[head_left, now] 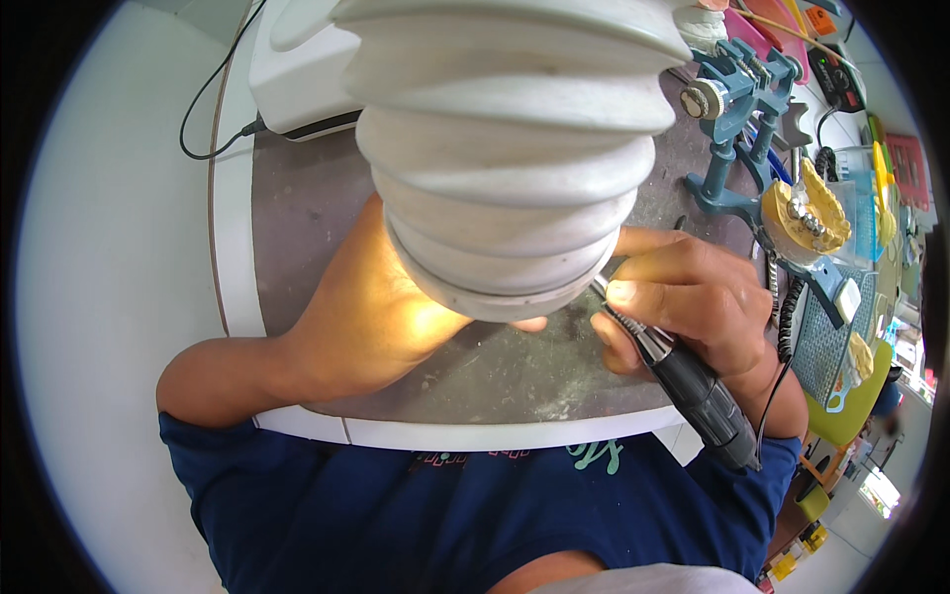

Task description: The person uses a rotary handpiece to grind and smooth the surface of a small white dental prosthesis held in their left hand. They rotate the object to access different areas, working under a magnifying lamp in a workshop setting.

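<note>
My right hand point(705, 297) is closed round a black and silver rotary handpiece point(698, 391), gripping it near its metal front end. A thin cord trails from the rear of the handpiece. The tip of the tool goes out of sight behind a white ribbed hose point(505, 168) that hangs over the middle of the bench. My left hand point(376, 307) is under the same hose, lit by a warm light; its fingers and whatever may be in them are mostly hidden, with one fingertip showing below the hose rim.
A grey bench mat point(327, 198) with pale dust has a white tiled edge. At the back left stands a white machine point(302, 74) with a black cable. On the right are a blue-grey articulator point(737, 129), a yellow dental cast point(807, 218) with metal crowns and a blue mesh basket point(826, 337).
</note>
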Motion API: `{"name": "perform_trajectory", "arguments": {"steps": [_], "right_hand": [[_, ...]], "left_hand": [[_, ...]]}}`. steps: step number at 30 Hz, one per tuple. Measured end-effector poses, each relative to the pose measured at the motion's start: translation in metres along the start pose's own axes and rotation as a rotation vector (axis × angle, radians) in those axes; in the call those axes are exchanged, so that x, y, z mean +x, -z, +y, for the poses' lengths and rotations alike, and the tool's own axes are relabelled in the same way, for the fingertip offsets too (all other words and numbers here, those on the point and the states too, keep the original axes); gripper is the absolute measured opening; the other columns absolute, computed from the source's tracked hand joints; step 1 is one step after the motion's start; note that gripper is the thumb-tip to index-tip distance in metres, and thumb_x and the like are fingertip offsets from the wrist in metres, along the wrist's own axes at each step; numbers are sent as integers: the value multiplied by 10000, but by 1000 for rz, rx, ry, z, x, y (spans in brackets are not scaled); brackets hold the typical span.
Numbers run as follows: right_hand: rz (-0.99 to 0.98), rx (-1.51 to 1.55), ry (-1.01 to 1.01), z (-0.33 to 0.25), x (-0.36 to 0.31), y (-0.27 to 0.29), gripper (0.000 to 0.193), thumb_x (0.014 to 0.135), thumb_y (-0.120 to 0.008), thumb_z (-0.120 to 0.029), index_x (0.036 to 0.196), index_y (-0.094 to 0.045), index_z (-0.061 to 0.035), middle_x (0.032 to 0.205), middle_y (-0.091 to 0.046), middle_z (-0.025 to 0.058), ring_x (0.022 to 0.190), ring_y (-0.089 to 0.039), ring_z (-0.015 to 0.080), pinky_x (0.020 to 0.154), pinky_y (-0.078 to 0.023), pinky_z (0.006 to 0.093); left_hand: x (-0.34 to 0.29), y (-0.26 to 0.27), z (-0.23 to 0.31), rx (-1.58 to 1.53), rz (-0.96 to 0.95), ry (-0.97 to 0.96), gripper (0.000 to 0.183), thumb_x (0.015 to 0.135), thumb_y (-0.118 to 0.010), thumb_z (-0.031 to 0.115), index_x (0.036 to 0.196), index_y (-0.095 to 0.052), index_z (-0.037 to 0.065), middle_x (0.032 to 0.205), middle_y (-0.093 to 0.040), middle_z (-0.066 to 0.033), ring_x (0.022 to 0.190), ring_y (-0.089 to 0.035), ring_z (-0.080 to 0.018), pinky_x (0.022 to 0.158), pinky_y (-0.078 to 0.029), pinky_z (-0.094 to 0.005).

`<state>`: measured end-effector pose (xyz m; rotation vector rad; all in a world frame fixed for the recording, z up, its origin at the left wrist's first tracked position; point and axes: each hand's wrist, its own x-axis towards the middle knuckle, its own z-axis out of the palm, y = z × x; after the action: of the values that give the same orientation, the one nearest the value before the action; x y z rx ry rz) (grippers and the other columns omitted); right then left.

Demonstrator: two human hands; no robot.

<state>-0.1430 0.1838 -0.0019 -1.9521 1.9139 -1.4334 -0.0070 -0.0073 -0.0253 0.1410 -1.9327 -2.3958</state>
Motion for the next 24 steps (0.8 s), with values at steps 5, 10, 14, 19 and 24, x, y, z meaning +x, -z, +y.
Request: {"name": "perform_trajectory", "arguments": {"steps": [5,10,14,19,24], "right_hand": [[10,-1,5,1,-1,-1,255,673,-815,-8,853,-633,-3,751,-641,110,837,-719,295,580,-580,307],[10,5,12,0,0,0,252,674,-813,-6,850,-634,-4,752,-642,112,834,-720,295,581,-580,305],[16,-9,-3,2,0,-1,249,675,-812,-5,849,-635,-3,752,-642,110,831,-720,291,584,-582,304],[-19,-3,11,0,2,1,240,682,-808,0,847,-633,-4,753,-641,108,829,-719,289,580,-581,298],[17,11,-11,0,0,0,232,682,-808,0,843,-640,-6,751,-637,107,829,-719,286,581,-584,302]], "left_hand": [[-2,-2,0,-45,49,-17,397,745,-804,34,1095,-620,-4,997,-698,-72,929,-641,-153,836,-502,-312],[-3,-3,0,99,31,-26,462,738,-815,40,1133,-580,-5,1028,-686,-75,951,-639,-157,846,-505,-316],[-4,-6,11,0,135,202,503,746,-814,43,1166,-541,-4,1047,-675,-82,969,-635,-161,857,-506,-322],[-3,-3,7,102,53,18,502,762,-799,34,1182,-528,-4,1066,-668,-86,974,-633,-162,859,-506,-319],[-4,0,-6,-17,37,-63,477,776,-782,27,1181,-532,-5,1051,-674,-83,964,-637,-154,844,-509,-311]]}}
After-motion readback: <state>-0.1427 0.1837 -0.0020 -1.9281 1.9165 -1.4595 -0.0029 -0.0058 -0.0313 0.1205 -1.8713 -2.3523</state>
